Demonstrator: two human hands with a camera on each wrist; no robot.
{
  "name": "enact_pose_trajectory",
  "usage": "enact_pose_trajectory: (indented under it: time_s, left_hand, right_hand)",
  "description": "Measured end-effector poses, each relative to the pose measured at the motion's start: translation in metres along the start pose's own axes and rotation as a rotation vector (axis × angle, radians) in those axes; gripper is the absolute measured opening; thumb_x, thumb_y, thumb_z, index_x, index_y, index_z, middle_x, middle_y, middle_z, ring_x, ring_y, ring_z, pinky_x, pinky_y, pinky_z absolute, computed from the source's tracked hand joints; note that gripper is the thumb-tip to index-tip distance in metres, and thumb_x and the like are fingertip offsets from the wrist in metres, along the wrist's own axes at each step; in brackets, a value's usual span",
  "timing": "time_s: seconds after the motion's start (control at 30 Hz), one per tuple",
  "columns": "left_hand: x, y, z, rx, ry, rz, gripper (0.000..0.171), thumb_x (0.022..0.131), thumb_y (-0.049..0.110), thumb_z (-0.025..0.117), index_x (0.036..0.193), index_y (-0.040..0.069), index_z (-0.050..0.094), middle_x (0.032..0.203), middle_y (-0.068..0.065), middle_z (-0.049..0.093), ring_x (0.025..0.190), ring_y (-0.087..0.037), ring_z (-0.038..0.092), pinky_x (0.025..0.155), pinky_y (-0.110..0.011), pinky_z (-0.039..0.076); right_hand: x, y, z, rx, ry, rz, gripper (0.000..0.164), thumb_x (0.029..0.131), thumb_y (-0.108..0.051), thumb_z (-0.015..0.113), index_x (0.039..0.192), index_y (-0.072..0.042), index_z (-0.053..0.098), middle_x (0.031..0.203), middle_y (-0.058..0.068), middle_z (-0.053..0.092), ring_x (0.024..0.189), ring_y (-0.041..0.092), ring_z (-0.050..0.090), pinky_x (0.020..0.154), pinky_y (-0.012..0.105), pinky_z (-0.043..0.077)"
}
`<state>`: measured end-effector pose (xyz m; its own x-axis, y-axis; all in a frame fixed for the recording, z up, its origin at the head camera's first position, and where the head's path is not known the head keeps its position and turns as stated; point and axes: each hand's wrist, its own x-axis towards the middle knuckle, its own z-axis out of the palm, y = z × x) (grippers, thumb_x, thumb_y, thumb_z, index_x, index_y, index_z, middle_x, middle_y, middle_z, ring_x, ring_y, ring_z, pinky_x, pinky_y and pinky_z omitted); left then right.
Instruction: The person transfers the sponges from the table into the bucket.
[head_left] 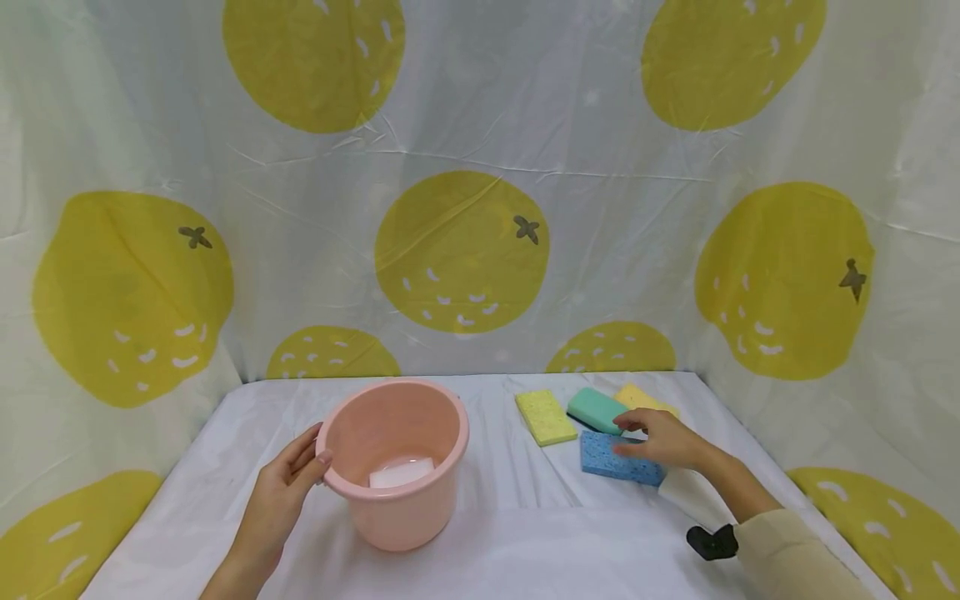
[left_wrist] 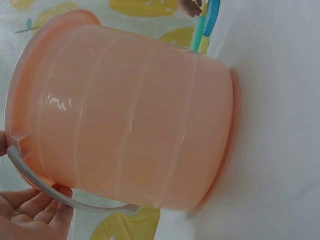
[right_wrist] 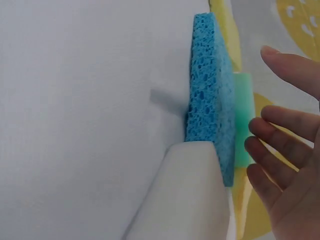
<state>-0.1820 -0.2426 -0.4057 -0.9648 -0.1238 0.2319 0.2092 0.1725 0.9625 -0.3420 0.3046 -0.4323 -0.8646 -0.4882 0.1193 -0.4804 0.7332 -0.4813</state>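
Observation:
A pink plastic bucket [head_left: 405,517] stands upright on the white cloth, with a white block [head_left: 401,472] lying inside on its bottom. My left hand [head_left: 273,496] holds the bucket's left rim, thumb over the edge and fingers outside. In the left wrist view its grey handle [left_wrist: 75,202] hangs down by the fingers. Over a blue sponge [head_left: 611,458] hovers my right hand [head_left: 663,439], fingers spread and apart from it in the right wrist view. Just behind that sponge lies a mint-green block [head_left: 595,408] with a dark underside.
Left of the green block lies a yellow sponge [head_left: 546,417]; behind it is a paler orange-yellow one [head_left: 637,396]. A white piece [right_wrist: 185,190] of unclear kind stands before the blue sponge. Lemon-print curtain [head_left: 465,108] encloses the back and sides.

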Motion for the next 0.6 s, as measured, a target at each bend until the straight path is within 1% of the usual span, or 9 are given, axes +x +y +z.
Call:
enact_pose_trajectory:
  time_s: [0.17, 0.37, 0.47, 0.6]
  left_hand:
    - [-0.001, -0.001, 0.000, -0.007, 0.001, 0.015, 0.058, 0.107, 0.020, 0.062, 0.156, -0.002, 0.041, 0.149, -0.024, 0.051, 0.120, -0.006, 0.061, 0.091, -0.016, 0.049]
    - [-0.001, -0.001, 0.001, -0.011, 0.000, 0.019, 0.057, 0.107, 0.019, 0.062, 0.156, -0.002, 0.041, 0.149, -0.024, 0.051, 0.121, -0.007, 0.061, 0.091, -0.016, 0.049]
    - [-0.001, -0.001, 0.001, -0.013, 0.000, 0.018, 0.057, 0.107, 0.019, 0.062, 0.156, -0.002, 0.041, 0.149, -0.023, 0.051, 0.120, -0.007, 0.061, 0.091, -0.016, 0.049]
    - [-0.001, -0.001, 0.000, -0.011, -0.001, 0.010, 0.058, 0.107, 0.020, 0.062, 0.156, -0.001, 0.040, 0.149, -0.023, 0.051, 0.120, -0.005, 0.060, 0.092, -0.016, 0.049]
  right_hand:
    - [-0.003, 0.005, 0.008, 0.011, -0.014, 0.043, 0.062, 0.087, -0.037, 0.085, 0.129, 0.004, 0.066, 0.125, 0.015, 0.068, 0.115, 0.037, 0.061, 0.097, 0.058, 0.050]
    - [-0.004, 0.009, 0.014, 0.020, 0.000, 0.079, 0.063, 0.082, -0.039, 0.089, 0.126, 0.001, 0.068, 0.120, 0.010, 0.068, 0.111, 0.031, 0.061, 0.097, 0.057, 0.050]
    - [-0.003, 0.013, 0.018, 0.014, 0.000, 0.077, 0.065, 0.079, -0.040, 0.090, 0.125, 0.001, 0.068, 0.119, 0.009, 0.067, 0.110, 0.030, 0.060, 0.097, 0.056, 0.049]
    - [-0.002, 0.017, 0.021, 0.022, -0.006, 0.086, 0.071, 0.075, -0.039, 0.094, 0.127, 0.000, 0.067, 0.125, 0.012, 0.066, 0.117, 0.033, 0.058, 0.101, 0.059, 0.046]
